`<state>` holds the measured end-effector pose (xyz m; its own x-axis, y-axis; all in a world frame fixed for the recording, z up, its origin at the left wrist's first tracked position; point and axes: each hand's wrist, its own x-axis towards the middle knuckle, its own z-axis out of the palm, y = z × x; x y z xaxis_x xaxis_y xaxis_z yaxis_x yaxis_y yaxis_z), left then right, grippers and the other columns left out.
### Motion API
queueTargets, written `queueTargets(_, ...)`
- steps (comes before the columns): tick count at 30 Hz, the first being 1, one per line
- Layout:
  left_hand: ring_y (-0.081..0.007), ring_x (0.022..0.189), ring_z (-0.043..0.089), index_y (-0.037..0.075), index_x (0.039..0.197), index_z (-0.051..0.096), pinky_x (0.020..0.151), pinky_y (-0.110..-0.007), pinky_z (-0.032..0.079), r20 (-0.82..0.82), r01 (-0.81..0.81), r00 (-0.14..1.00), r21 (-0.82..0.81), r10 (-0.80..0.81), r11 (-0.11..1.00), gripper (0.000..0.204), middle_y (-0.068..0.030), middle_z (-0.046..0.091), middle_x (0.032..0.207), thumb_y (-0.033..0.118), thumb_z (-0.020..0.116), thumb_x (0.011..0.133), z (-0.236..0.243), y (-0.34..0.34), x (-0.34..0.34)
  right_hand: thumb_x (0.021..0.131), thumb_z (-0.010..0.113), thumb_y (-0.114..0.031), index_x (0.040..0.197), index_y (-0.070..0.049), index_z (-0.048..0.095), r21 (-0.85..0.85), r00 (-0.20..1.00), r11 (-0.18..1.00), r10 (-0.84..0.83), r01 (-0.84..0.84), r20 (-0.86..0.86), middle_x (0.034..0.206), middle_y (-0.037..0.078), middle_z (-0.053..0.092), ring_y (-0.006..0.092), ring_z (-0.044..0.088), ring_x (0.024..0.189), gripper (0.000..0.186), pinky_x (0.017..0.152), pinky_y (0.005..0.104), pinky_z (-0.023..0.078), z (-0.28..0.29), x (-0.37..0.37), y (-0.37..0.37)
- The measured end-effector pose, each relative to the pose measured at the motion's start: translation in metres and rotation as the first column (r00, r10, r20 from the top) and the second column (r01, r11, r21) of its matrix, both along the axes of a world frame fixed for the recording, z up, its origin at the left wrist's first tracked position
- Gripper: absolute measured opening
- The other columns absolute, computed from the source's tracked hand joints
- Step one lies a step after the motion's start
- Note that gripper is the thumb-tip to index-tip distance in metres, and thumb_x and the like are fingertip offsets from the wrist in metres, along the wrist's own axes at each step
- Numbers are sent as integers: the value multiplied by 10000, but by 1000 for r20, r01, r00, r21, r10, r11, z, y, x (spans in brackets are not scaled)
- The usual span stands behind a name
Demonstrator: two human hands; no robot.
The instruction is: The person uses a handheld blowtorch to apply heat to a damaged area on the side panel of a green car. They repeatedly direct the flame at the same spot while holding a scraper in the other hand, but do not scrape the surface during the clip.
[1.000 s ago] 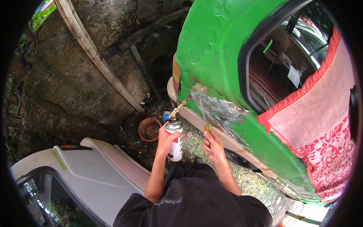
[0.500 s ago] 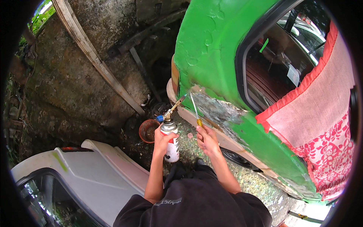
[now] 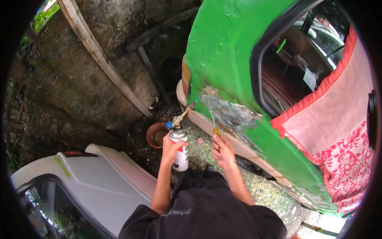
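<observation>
My left hand (image 3: pixel 169 149) is wrapped round a white and red gas canister (image 3: pixel 182 158), held upright. The brass blow torch (image 3: pixel 184 114) on top has a blue knob, and its nozzle points up and right at the green car's (image 3: pixel 223 75) rear corner. A small bluish glow shows at the nozzle's tip. In my right hand (image 3: pixel 224 151) is a yellow-handled screwdriver (image 3: pixel 216 131). Its thin shaft, blurred, reaches over the scraped grey patch (image 3: pixel 230 113) low on the car's side; I cannot tell whether the tip touches.
A light grey car (image 3: pixel 107 179) stands close on the left. Beyond the torch, a reddish-brown bucket (image 3: pixel 156 134) sits on the ground near a stained wall (image 3: pixel 75 87). A long pale beam (image 3: pixel 101 59) leans there. A pink and red cloth (image 3: pixel 334 131) hangs over the green car's side.
My right hand and the screwdriver have shifted slightly right and toward me, and the tip now lies further right over the patch. My left hand with the torch has hardly moved.
</observation>
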<state>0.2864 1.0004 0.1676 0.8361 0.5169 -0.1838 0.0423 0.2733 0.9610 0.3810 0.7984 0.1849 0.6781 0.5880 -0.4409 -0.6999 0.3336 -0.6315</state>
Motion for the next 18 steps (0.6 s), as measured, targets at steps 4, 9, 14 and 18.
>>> queueTargets(4, -146, 765, 652, 18, 978, 654, 737, -310, 515, 17, 25, 1000, -4, -25, 1000, 344, -51, 699, 871, 19, 758, 649, 2, 1, 5, 1052, 588, -238, 957, -101, 544, 13, 1000, 1000, -20, 21, -18, 635, -55, 435, 29, 303, 388, 173, 352, 221, 198, -9, 3, 19)
queueTargets(9, -146, 758, 652, 18, 971, 650, 730, -310, 516, 17, 7, 1000, 8, -7, 1000, 339, -48, 696, 861, 22, 754, 649, 0, 3, -1, 1051, 591, -251, 975, -101, 537, 28, 1000, 999, -21, 21, -23, 636, -60, 429, 29, 308, 399, 177, 356, 221, 198, -5, -6, 6)
queueTargets(14, -143, 770, 650, 16, 988, 648, 744, -308, 518, 13, 18, 1000, -12, -18, 1000, 349, -46, 695, 867, 23, 755, 657, 0, -1, -2, 1053, 583, -242, 988, -71, 540, 45, 1000, 999, -13, 14, -22, 637, -49, 436, 35, 302, 388, 188, 343, 220, 191, -9, 9, 36)
queueTargets(18, -136, 788, 648, 16, 999, 647, 756, -305, 515, 18, 10, 1000, -10, -10, 1000, 361, -40, 697, 883, 18, 761, 657, 4, 4, -7, 1049, 594, -248, 989, -87, 536, 54, 999, 998, -35, 36, -16, 640, -49, 441, 34, 309, 396, 181, 351, 221, 195, -13, -6, 19)
